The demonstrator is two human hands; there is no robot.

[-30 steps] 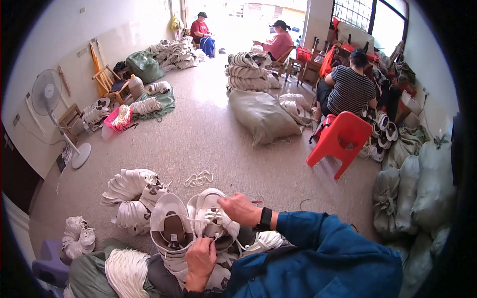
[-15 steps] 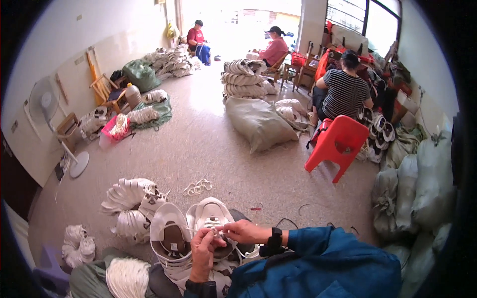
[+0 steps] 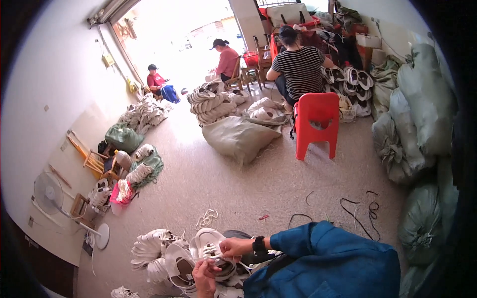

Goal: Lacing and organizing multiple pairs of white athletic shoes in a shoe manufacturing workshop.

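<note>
red plastic chair [image 3: 317, 106] | white standing fan [image 3: 48, 192] | stuffed grey-green sacks [image 3: 425, 107]

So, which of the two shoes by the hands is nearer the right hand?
The right shoe, laces across it; the left shoe, brown inside, lies farther from the right hand.

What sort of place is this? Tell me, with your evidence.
Probably a small shoe workshop: a laced white shoe is in the foreground, many stacked shoes stand farther back, and bulging sacks line the right side.
</note>
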